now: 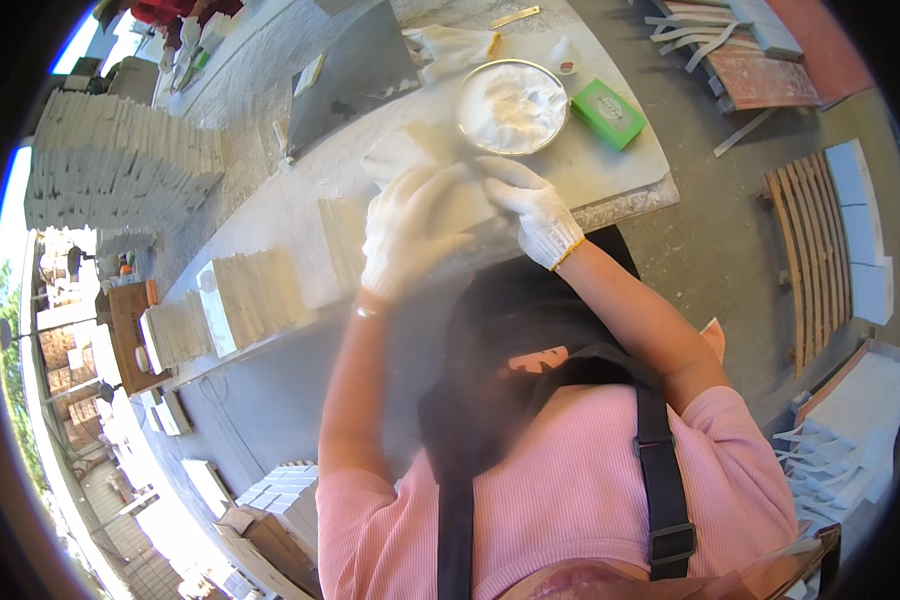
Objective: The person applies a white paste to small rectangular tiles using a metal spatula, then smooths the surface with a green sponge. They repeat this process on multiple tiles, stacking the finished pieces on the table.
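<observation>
The person in the pink shirt has both white-gloved hands over the desk, and a pale, thin piece lies or hangs just beyond the left hand, left of a round bowl of white powder. That piece is smeared by motion; its broad side seems to run slantwise, left to right, rising away from the person, but I can't settle its long axis or which end leads. The left thumb stands off to the right, apart from the curved fingers; I can't tell whether they grip the piece. The right hand points left and away, its fingers close together just below the bowl, and I can't tell whether they pinch anything. To the left, 3 stacks of pale slabs line the near edge, their thin edges running away from the person. A green box sits right of the bowl, set aslant.
</observation>
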`<state>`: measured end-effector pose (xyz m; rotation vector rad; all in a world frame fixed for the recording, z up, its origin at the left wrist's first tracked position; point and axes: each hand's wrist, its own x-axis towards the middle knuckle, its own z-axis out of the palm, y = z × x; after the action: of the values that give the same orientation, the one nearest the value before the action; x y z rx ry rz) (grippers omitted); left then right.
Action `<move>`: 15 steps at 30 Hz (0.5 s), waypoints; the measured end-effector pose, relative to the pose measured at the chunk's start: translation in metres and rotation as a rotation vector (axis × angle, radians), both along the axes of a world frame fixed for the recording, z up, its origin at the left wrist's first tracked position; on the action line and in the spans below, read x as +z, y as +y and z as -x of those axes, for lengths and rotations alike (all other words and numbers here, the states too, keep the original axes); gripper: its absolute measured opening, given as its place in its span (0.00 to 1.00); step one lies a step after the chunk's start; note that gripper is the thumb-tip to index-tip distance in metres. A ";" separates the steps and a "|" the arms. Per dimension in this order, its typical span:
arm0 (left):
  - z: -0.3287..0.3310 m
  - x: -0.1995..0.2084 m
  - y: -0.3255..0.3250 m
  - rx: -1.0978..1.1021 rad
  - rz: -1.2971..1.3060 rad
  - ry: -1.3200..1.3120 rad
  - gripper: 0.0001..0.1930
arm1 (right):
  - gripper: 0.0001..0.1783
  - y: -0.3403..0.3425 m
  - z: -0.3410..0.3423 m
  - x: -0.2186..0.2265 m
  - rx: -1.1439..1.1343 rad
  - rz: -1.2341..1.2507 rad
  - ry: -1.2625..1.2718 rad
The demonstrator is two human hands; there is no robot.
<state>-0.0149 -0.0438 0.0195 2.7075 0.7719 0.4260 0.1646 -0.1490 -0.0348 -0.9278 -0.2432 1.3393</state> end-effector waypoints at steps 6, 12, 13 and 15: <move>-0.001 -0.004 -0.005 0.099 0.074 -0.026 0.43 | 0.20 0.006 0.003 0.002 0.001 -0.026 0.055; 0.000 -0.010 -0.006 0.105 0.060 -0.036 0.44 | 0.21 -0.025 -0.006 0.008 0.169 0.012 0.029; -0.001 -0.011 -0.005 0.096 0.064 -0.046 0.44 | 0.20 -0.026 -0.007 0.008 0.171 0.012 0.015; -0.002 -0.013 -0.003 0.082 0.080 -0.067 0.44 | 0.20 -0.022 -0.009 0.009 0.177 0.031 -0.015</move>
<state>-0.0131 -0.0473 0.0068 2.5805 0.8643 0.4911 0.1739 -0.1711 -0.0261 -0.9599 -0.3231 1.5023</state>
